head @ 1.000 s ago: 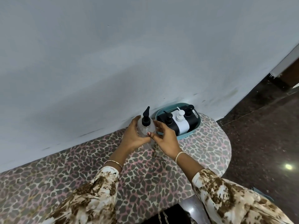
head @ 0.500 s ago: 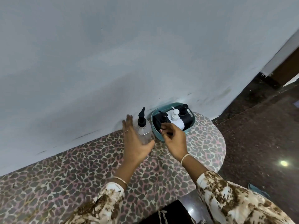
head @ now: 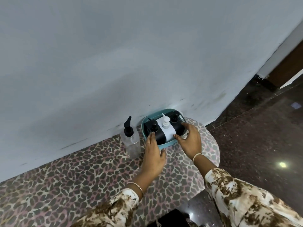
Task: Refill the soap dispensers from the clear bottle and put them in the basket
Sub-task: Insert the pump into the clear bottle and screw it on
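Off clear bottle (head: 131,143), now at basket (head: 143,128): left hand (head: 155,156), right hand (head: 191,140); fingers (head: 150,139) extended, spread, touching it, clasping nothing.

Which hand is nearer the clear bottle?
Left. The left hand is at the left rim of the basket, beside the clear bottle; the right hand is at its right rim.

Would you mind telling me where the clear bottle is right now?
In the head view, the clear bottle stands upright on the leopard-print surface by the wall, left of centre, just left of the teal basket and the left hand.
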